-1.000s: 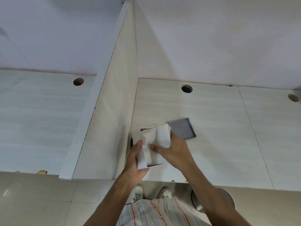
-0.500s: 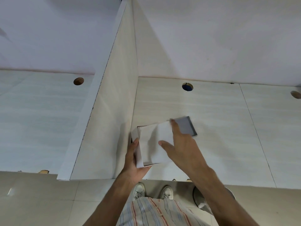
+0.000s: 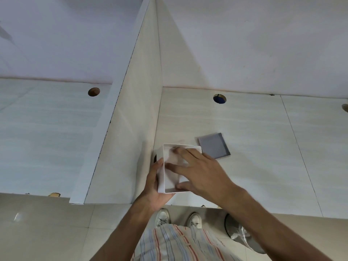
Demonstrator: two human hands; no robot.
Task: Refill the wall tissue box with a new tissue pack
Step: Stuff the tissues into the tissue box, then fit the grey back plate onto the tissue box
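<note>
Since a moment ago my right hand (image 3: pixel 204 173) has pushed flat, fingers spread, into the white tissue box (image 3: pixel 161 174), seemingly pressing tissues (image 3: pixel 172 157) down; my left hand (image 3: pixel 153 187) grips its side by the wall.

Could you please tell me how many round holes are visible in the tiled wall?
3: one left of the partition, one with something blue inside above the tissue box, and one cut off at the right edge. More may lie outside the view.
</note>
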